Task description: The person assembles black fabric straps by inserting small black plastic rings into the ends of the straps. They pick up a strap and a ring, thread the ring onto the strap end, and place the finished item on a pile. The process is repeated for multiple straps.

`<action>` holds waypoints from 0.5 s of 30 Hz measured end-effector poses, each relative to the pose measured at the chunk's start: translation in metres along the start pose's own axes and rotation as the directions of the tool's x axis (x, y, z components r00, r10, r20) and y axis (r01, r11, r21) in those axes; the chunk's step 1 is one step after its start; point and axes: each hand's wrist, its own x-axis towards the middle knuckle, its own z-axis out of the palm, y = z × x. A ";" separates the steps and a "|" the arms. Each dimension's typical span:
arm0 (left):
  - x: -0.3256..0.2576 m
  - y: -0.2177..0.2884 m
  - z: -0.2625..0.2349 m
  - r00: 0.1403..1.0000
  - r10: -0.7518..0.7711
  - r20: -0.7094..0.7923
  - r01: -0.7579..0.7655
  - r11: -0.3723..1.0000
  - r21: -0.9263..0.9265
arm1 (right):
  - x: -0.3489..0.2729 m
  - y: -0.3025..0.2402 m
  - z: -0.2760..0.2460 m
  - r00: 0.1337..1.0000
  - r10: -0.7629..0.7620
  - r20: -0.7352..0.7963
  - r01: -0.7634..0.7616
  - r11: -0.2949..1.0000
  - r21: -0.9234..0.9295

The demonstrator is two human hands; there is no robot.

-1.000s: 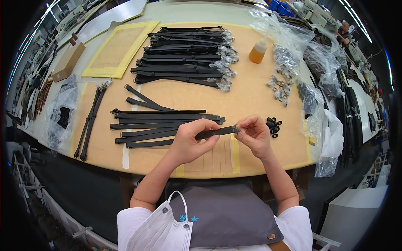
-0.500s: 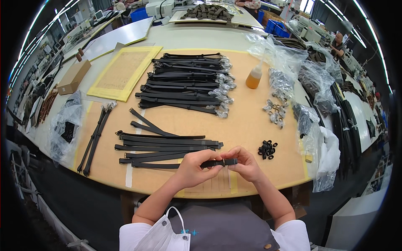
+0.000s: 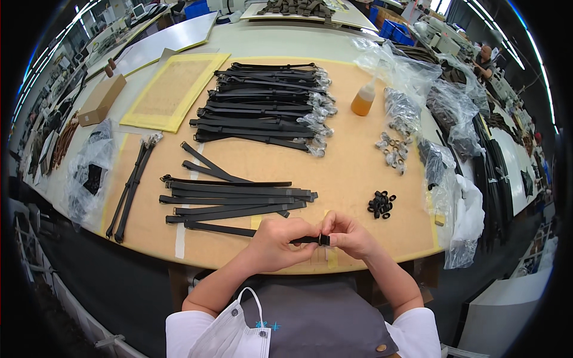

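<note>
A black strap (image 3: 218, 229) runs from the board on the left into my hands. My left hand (image 3: 277, 241) is closed round it near its right end. My right hand (image 3: 352, 237) pinches a small black loop (image 3: 324, 240) at that end, thumb below and fingers above. Just beyond my left hand lie several loose black straps (image 3: 239, 194), some with buckles at their left ends. To the right of my right hand is a small pile of black loops (image 3: 381, 204). The exact fit of the loop on the strap is partly hidden by my fingers.
Finished-looking straps (image 3: 256, 110) with wrapped metal ends lie stacked farther back. A bottle of amber liquid (image 3: 363, 100), small wrapped metal parts (image 3: 393, 150) and plastic bags (image 3: 447, 113) are on the right. A yellow-edged panel (image 3: 173, 89) and cardboard box (image 3: 102, 100) lie left.
My right hand's fingers have shifted from the strap's tip to the small loop near the end. The view has shifted slightly, and the strap remains in my left hand.
</note>
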 end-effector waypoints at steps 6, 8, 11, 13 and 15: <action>-0.002 0.000 0.003 0.994 0.088 0.060 -0.100 0.965 0.242 | -0.005 -0.020 0.030 0.973 0.139 -0.185 -0.197 0.918 -0.345; -0.002 0.001 0.003 0.991 0.098 0.094 -0.124 0.939 0.322 | -0.004 -0.018 0.036 0.967 0.066 -0.246 -0.189 0.834 -0.518; -0.003 -0.004 0.007 0.993 0.110 0.045 -0.119 0.939 0.323 | -0.001 -0.013 0.037 0.954 -0.006 -0.300 -0.196 0.745 -0.637; -0.002 -0.006 0.006 0.998 0.063 0.015 -0.065 0.976 0.210 | 0.001 -0.005 0.029 0.940 0.016 -0.340 -0.182 0.868 -0.462; -0.001 -0.004 -0.001 0.999 -0.034 0.025 0.029 0.987 0.160 | 0.001 -0.009 0.025 0.952 0.074 -0.297 -0.183 0.915 -0.359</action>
